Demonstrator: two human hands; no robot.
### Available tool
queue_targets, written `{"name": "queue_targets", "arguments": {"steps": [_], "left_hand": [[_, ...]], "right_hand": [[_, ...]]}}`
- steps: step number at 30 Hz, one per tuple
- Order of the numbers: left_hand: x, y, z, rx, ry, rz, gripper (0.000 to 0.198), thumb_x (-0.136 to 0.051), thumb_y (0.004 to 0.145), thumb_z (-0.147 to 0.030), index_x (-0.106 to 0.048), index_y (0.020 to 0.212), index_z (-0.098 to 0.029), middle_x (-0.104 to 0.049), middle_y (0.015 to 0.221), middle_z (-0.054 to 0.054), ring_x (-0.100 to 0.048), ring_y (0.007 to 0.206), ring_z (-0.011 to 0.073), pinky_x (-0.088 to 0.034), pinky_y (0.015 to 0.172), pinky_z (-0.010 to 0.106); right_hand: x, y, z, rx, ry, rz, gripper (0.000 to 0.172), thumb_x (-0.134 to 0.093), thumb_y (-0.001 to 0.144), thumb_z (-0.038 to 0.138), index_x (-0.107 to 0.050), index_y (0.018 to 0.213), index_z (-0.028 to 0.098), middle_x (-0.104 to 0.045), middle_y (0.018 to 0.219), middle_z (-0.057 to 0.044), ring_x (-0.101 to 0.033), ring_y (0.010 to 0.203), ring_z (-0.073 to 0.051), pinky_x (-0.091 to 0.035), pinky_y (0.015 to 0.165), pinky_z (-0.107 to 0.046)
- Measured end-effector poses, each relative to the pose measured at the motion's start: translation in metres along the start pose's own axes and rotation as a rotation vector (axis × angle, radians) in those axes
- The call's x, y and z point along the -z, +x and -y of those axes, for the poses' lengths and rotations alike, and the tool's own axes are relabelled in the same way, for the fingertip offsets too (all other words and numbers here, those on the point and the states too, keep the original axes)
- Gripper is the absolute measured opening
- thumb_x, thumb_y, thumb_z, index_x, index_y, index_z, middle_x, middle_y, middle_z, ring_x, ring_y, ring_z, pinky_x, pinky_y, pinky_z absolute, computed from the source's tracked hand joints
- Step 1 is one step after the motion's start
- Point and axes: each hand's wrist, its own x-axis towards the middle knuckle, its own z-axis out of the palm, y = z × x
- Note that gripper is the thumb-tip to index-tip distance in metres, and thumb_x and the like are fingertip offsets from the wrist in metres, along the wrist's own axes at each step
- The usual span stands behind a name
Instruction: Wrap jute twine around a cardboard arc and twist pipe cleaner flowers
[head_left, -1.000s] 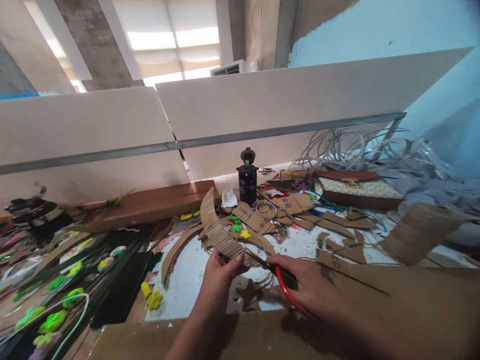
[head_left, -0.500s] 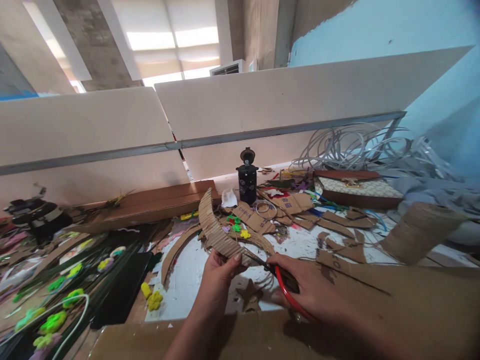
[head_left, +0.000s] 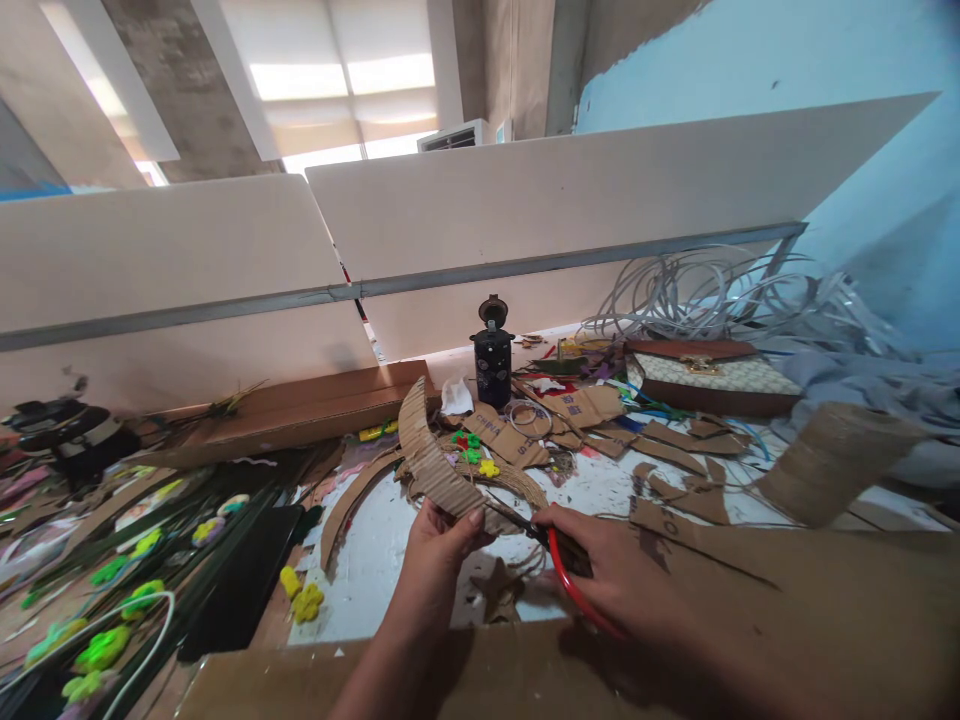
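Between the thumb and fingers of my left hand [head_left: 444,552] is a curved, crescent-like piece of corrugated cardboard [head_left: 439,455], its pointed end tilted up and away. My right hand [head_left: 611,565] grips red-handled scissors [head_left: 562,570], whose dark blades lie at the cardboard's lower right end. How far the blades are apart is hard to make out. Behind the held piece, a curved cardboard strip [head_left: 349,505] and a twine-wrapped arc [head_left: 529,482] rest on the white tabletop, near small green and yellow flowers [head_left: 489,468]. A cardboard star [head_left: 501,590] lies below my hands.
A black bottle [head_left: 493,365] with its lid up stands behind the cardboard scraps [head_left: 517,435]. To the right are a twine roll [head_left: 832,465], a handbag [head_left: 712,375] and coiled tubing [head_left: 675,290]. A large cardboard sheet [head_left: 847,600] covers the near right. Fuzzy flowers [head_left: 105,645] lie at left.
The scissors and my right hand have shifted very slightly left, with the handles a little closer together. My left hand keeps its hold on the cardboard piece.
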Motion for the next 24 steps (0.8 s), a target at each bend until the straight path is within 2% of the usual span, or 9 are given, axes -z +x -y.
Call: {"name": "queue_targets", "arguments": {"steps": [6, 14, 24], "left_hand": [[-0.004, 0.0, -0.001, -0.012, -0.031, 0.022, 0.035, -0.084, 0.071, -0.021, -0.069, 0.102, -0.019, -0.078, 0.1, 0.006, -0.072, 0.087, 0.0202, -0.056, 0.076, 0.03], [-0.003, -0.002, -0.001, -0.011, -0.047, 0.023, 0.035, -0.085, 0.07, -0.022, -0.069, 0.101, -0.018, -0.078, 0.098, 0.007, -0.072, 0.085, 0.0199, -0.056, 0.075, 0.029], [0.001, 0.0, 0.003, 0.001, -0.032, -0.002, 0.038, -0.086, 0.069, -0.023, -0.067, 0.102, -0.018, -0.078, 0.098, 0.007, -0.071, 0.084, 0.0205, -0.056, 0.074, 0.03]], "right_hand": [[-0.001, 0.0, 0.001, 0.032, 0.012, -0.009, 0.029, -0.066, 0.089, 0.038, -0.068, 0.113, 0.021, -0.072, 0.106, -0.006, -0.064, 0.096, -0.026, -0.046, 0.084, -0.031], [-0.004, -0.001, -0.008, 0.021, -0.057, -0.034, 0.034, -0.059, 0.088, 0.028, -0.07, 0.118, 0.018, -0.074, 0.11, -0.009, -0.067, 0.099, -0.028, -0.048, 0.087, -0.034], [-0.008, -0.001, -0.015, 0.058, -0.111, -0.071, 0.034, -0.059, 0.091, 0.036, -0.073, 0.117, 0.02, -0.076, 0.108, -0.009, -0.069, 0.097, -0.028, -0.048, 0.082, -0.033]]}}
